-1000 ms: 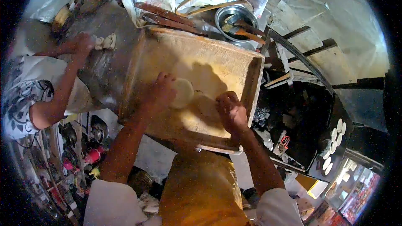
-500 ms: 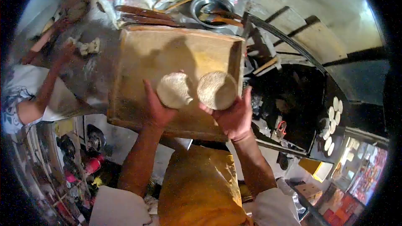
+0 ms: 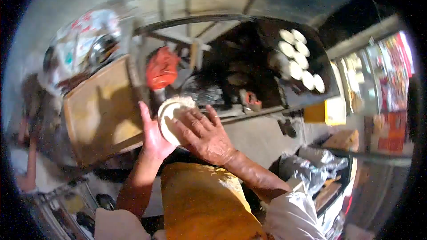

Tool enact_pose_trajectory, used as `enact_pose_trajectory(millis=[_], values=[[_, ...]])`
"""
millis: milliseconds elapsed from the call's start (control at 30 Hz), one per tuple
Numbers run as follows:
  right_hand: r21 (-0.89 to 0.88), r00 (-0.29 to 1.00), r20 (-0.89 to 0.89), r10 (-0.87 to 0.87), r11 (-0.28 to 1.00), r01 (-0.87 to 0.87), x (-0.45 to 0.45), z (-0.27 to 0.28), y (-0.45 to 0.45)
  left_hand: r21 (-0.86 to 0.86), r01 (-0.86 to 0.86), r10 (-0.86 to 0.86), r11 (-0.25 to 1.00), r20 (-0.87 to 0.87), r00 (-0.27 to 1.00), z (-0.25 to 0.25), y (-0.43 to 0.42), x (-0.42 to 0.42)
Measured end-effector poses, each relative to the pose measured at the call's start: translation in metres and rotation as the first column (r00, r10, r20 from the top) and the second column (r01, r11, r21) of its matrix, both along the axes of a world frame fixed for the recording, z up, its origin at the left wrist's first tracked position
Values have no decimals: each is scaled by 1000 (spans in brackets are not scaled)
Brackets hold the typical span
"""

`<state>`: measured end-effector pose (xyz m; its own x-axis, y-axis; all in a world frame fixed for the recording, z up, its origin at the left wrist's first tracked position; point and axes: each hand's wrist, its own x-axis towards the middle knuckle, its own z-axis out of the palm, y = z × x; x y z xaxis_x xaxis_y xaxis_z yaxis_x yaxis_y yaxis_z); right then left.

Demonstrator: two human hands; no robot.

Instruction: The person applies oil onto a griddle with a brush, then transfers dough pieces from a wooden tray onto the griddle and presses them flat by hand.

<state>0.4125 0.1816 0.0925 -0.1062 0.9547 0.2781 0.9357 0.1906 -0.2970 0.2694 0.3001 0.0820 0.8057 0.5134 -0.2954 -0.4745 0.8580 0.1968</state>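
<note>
Pale round dough discs rest in my left hand. One smooth disc faces up, and a seeded, rough-surfaced edge shows behind it; they look stacked. My left thumb stands up at the side, while the other left fingers are hidden beneath the dough. My right hand lies across the top of the dough with its fingers stretched and slightly apart. Left of my hands is the shallow wooden tray.
Several pale discs lie on the dark surface at the far right. An orange-red bag sits beyond my hands, with red-handled scissors farther right. A metal bowl stands behind the tray. Another person's arm is at the left.
My view has swung right, so the tray now sits farther left. Before, each hand held a separate seeded disc over the tray; now both hands are together on the dough, right on top.
</note>
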Motion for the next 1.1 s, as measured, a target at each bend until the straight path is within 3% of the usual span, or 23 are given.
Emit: enact_pose_trajectory(millis=[67, 100, 200, 267, 333, 400, 433, 467, 533, 567, 600, 667, 733, 833, 900, 933, 967, 1033, 1100], values=[[40, 999, -32, 28, 999, -27, 50, 3, -55, 26, 83, -80, 996, -86, 993, 7, -51, 54], [21, 997, -71, 6, 1000, -4, 73, 6, -84, 3, 172, -172, 985, 6, 985, 4, -75, 79], [-30, 967, -244, -68, 998, 63, 136, 15, -167, -27, 348, -348, 937, -133, 928, -19, -143, 146], [-342, 838, -453, -303, 928, 150, 171, 7, -214, -103, 512, -517, 853, -306, 799, -27, -179, 187], [-518, 470, -636, -611, 791, 326, 198, 2, -252, -150, 567, -585, 810, -265, 766, -73, -208, 220], [-434, 9, -863, -505, 751, 498, 224, -22, -274, -117, 623, -633, 773, -204, 747, -76, -228, 250], [-454, -104, -873, -476, 715, 532, 242, -31, -287, -191, 612, -638, 767, -321, 700, -71, -232, 274], [-479, -215, -872, -440, 675, 561, 261, -36, -297, -42, 640, -629, 767, -250, 736, -134, -228, 288], [-513, -422, -854, -306, 635, 578, 293, -42, -310, 15, 698, -687, 716, 195, 700, -122, -198, 330], [-513, -457, -848, -268, 631, 582, 307, -44, -317, 178, 653, -595, 736, -289, 750, -74, -202, 366], [-511, -458, -849, -262, 626, 589, 321, -46, -321, 156, 571, -491, 806, -361, 793, -62, -200, 398], [-570, -469, -819, -330, 569, 593, 346, -50, -326, 353, 573, -491, 740, -299, 818, -75, -176, 466], [-621, -528, -779, -339, 539, 570, 371, -58, -332, 347, 511, -461, 787, -220, 860, -98, -148, 538], [-619, -575, -776, -259, 488, 615, 413, -67, -331, 292, 515, -472, 806, -206, 857, -92, -128, 647], [-641, -600, -758, -255, 460, 614, 441, -62, -322, 451, 608, -243, 653, -636, 732, -102, -114, 695], [-641, -610, -757, -235, 450, 622, 454, -61, -317, 512, 768, -76, 383, -812, 579, -104, -107, 711], [-656, -615, -748, -251, 422, 625, 468, -63, -313, 501, 777, -85, 381, -818, 569, -113, -102, 719], [-674, -630, -733, -256, 399, 622, 500, -70, -299, 777, 627, 178, -51, -611, 772, -135, -93, 719], [-672, -626, -736, -256, 384, 633, 532, -73, -277, 794, 584, 183, -167, -557, 810, -136, -89, 710]])
